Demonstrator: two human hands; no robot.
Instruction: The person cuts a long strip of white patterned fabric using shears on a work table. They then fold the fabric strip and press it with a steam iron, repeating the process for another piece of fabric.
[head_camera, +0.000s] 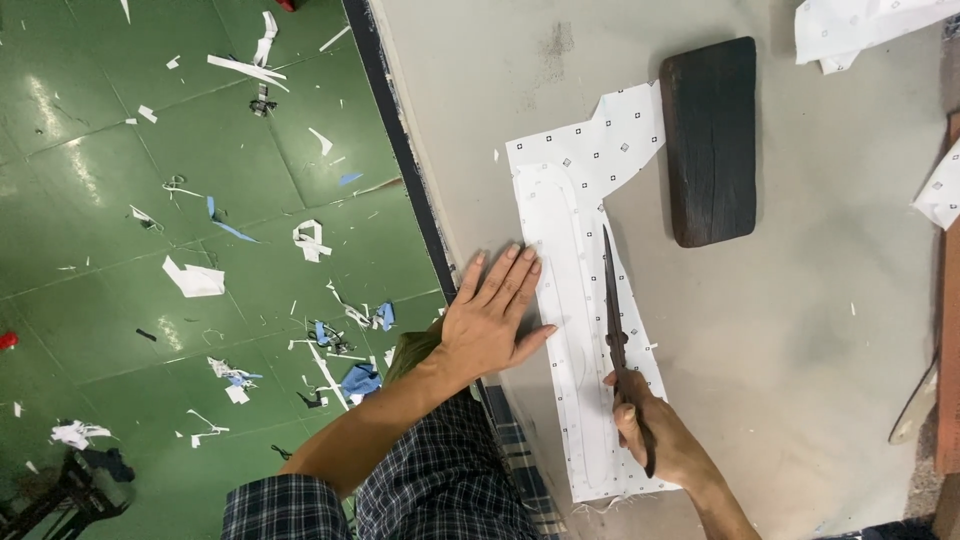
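A long strip of white fabric with small dark squares (590, 160) lies on a grey table (800, 330), with a white paper pattern (567, 300) on top of it. My left hand (492, 312) presses flat on the left edge of the fabric, fingers spread. My right hand (655, 430) grips the handles of large dark scissors (613, 310), whose blades point away from me along the right side of the pattern.
A dark wooden block (712, 140) rests on the table right of the fabric. More white fabric pieces (850, 30) lie at the far right. The table's dark edge (400, 150) borders a green floor (120, 250) littered with fabric scraps.
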